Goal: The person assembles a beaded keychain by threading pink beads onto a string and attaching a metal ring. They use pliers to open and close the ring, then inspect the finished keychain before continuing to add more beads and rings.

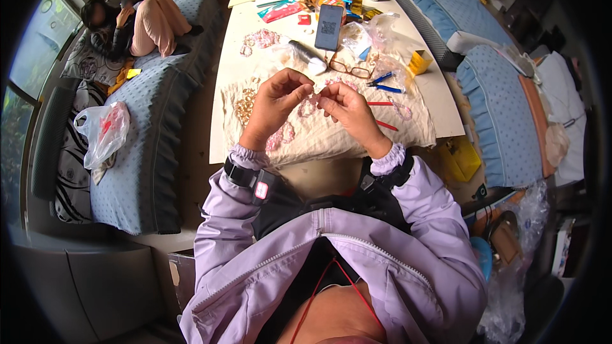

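Note:
Over the cloth-covered part of the table (pixel 446 111), my left hand (pixel 274 103) and my right hand (pixel 350 111) face each other, fingertips nearly touching. Both pinch at a small strand of pale pink beads (pixel 307 108) that hangs between them; the exact grip is hidden by the fingers. Beside my left wrist lie gold-coloured pieces (pixel 245 107) and a heap of pink beads (pixel 280 137). To the right of my right hand are blue-handled pliers (pixel 387 84), a red stick-like tool (pixel 387 125) and a small beaded loop (pixel 402 111).
Beyond my hands stand a phone (pixel 328 27), eyeglasses (pixel 349 69), a dark cylinder (pixel 307 56), clear plastic bags (pixel 357 37) and a yellow box (pixel 419 62). More pink beads (pixel 260 39) lie farther left. A person (pixel 137 25) reclines on the left sofa (pixel 137 146).

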